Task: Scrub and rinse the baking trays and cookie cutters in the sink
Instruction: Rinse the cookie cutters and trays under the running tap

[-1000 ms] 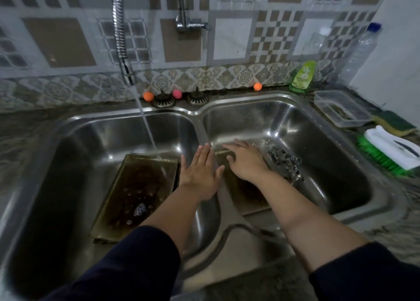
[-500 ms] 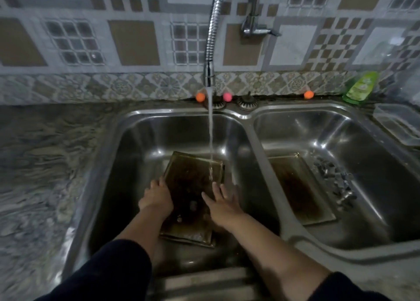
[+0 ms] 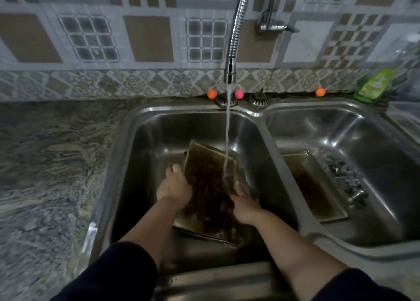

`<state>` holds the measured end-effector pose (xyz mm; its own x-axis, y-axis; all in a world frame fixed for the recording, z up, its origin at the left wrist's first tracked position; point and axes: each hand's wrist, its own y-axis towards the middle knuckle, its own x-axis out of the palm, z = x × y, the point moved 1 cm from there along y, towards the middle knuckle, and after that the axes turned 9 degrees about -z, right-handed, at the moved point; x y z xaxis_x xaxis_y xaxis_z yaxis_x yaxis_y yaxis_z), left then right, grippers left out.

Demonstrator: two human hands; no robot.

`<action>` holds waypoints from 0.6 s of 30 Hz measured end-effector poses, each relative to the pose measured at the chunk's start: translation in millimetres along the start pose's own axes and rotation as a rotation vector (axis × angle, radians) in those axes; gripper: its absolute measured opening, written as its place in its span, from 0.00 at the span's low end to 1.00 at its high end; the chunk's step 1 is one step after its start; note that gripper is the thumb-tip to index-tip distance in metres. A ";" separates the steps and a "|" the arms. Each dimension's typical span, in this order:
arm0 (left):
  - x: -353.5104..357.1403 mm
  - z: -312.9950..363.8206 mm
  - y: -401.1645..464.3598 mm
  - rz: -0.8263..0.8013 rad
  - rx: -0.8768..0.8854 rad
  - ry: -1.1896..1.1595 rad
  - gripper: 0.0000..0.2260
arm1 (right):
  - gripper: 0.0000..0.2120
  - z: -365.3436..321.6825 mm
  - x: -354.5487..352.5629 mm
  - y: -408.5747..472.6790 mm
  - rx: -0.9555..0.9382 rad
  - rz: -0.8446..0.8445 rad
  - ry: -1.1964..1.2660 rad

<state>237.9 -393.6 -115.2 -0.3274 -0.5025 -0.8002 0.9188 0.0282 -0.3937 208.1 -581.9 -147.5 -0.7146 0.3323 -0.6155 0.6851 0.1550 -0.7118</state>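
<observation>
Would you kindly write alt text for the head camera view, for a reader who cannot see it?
Two bare hands, left hand and right hand, hold a grimy baking tray under running tap water in the left sink basin. A second tray and cookie cutters lie in the right basin.

A baking tray [image 3: 210,182] lies tilted in the left sink basin [image 3: 159,137], under the faucet [image 3: 230,71]. The left hand [image 3: 173,187] holds its left edge, the right hand [image 3: 244,204] its right edge. In the right basin [image 3: 375,137] lies a second tray [image 3: 311,185], with cookie cutters [image 3: 343,175] just right of it. The counter [image 3: 50,164] stretches left of the sink.
</observation>
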 end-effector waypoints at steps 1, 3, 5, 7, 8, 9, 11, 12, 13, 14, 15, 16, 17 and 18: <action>-0.8 6.2 -4.0 0.019 0.034 -0.006 0.10 | 0.27 -0.6 -0.7 1.1 0.003 0.006 0.020; -2.2 18.7 -12.3 0.035 0.095 -0.028 0.08 | 0.25 -3.0 -4.2 2.2 -0.013 0.044 0.089; -3.8 28.7 -18.9 0.038 0.143 -0.056 0.09 | 0.22 -9.0 -13.8 -2.8 -0.073 0.117 0.227; -5.6 36.2 -23.0 0.038 0.172 -0.166 0.11 | 0.21 -17.8 -29.3 -9.5 -0.139 0.180 0.450; -6.0 40.4 -25.3 0.024 0.194 -0.277 0.13 | 0.21 -23.6 -38.7 -13.4 -0.161 0.193 0.590; -5.4 44.1 -27.2 0.012 0.222 -0.386 0.13 | 0.22 -28.9 -48.0 -16.7 -0.177 0.207 0.722; -5.5 53.9 -31.4 0.016 0.296 -0.470 0.17 | 0.24 -39.5 -65.9 -21.4 -0.203 0.260 0.883; -5.8 59.2 -33.0 0.027 0.334 -0.467 0.20 | 0.25 -44.3 -73.6 -23.9 -0.215 0.283 0.939; -7.0 65.0 -34.9 0.050 0.368 -0.460 0.21 | 0.25 -48.6 -81.5 -25.0 -0.222 0.301 0.991; -9.4 71.8 -37.0 0.080 0.397 -0.452 0.22 | 0.25 -52.7 -88.5 -26.5 -0.225 0.315 1.041; -11.5 77.9 -38.5 0.113 0.424 -0.447 0.23 | 0.25 -56.5 -95.7 -29.3 -0.227 0.316 1.094; -13.7 83.4 -41.2 0.145 0.453 -0.438 0.24 | 0.24 -58.8 -102.2 -31.0 -0.236 0.313 1.153; -14.9 87.9 -43.6 0.171 0.494 -0.421 0.24 | 0.24 -61.1 -109.1 -33.3 -0.256 0.308 1.226; -15.3 91.1 -47.0 0.193 0.543 -0.390 0.25 | 0.23 -63.2 -116.2 -37.9 -0.286 0.312 1.307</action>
<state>219.8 -466.0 -43.2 -0.1374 -0.8086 -0.5720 0.9660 -0.2371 0.1031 274.1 -567.6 -27.6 0.0160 0.9899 0.1412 0.9101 0.0440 -0.4121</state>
